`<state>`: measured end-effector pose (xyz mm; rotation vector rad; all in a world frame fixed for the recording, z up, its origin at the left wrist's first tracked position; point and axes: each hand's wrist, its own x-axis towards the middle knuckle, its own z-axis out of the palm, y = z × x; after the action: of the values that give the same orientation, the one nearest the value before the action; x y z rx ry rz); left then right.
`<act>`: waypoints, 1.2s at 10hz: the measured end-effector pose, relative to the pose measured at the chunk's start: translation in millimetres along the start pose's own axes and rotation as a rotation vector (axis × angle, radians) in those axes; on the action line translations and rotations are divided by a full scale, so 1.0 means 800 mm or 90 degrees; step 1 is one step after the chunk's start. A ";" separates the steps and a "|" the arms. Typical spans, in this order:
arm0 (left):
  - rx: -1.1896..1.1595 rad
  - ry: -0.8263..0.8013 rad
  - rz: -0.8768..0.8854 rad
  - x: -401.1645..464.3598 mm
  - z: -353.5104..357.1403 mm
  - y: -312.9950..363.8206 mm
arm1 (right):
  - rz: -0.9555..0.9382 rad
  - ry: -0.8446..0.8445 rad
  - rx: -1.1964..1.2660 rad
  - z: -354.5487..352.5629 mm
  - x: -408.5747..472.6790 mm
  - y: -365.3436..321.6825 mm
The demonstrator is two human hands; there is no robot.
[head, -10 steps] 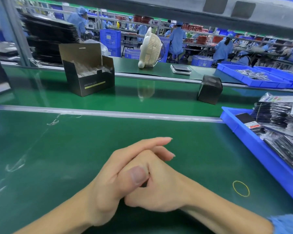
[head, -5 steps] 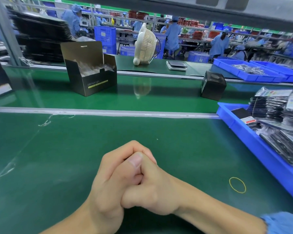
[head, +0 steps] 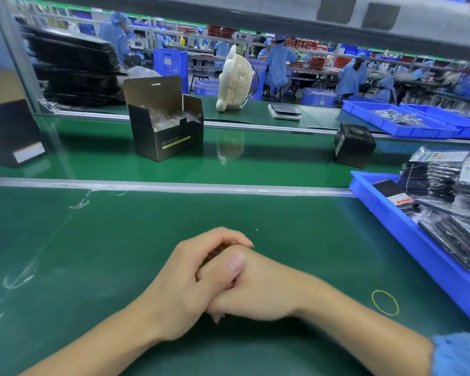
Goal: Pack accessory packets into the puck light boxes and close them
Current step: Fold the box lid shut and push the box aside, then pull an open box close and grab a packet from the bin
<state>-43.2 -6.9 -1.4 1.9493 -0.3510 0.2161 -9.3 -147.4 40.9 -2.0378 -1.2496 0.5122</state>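
My left hand [head: 182, 283] and my right hand [head: 258, 289] are clasped together on the green mat, near its front middle. The left hand's fingers and thumb curl over the right hand, whose fingers are tucked underneath. Neither holds any object. An open black puck light box [head: 168, 142] with clear bags inside stands on the conveyor belt at the back left, its lid flap up. A small closed black box [head: 354, 145] sits on the belt at the back right. Accessory packets [head: 445, 180] fill a blue bin [head: 407, 229] at my right.
A yellow rubber band [head: 385, 302] lies on the mat by the bin. Beyond the belt are a cream fan [head: 235, 80], a scale [head: 285, 111], stacked flat black cartons [head: 76, 69] and more blue trays [head: 391, 126]. Another dark box [head: 11, 134] is at far left.
The left hand's fingers went from stretched out over the right hand to curled round it. Both hands stayed clasped in the same spot. The open box has moved slightly right along the belt.
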 end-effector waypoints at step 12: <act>0.170 0.346 -0.065 0.034 -0.056 -0.039 | 0.139 0.165 -0.541 -0.167 0.181 0.009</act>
<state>-6.6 41.6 -2.8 2.0669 0.1418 0.7364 147.3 -67.1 130.4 -2.8405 -1.1952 -0.2551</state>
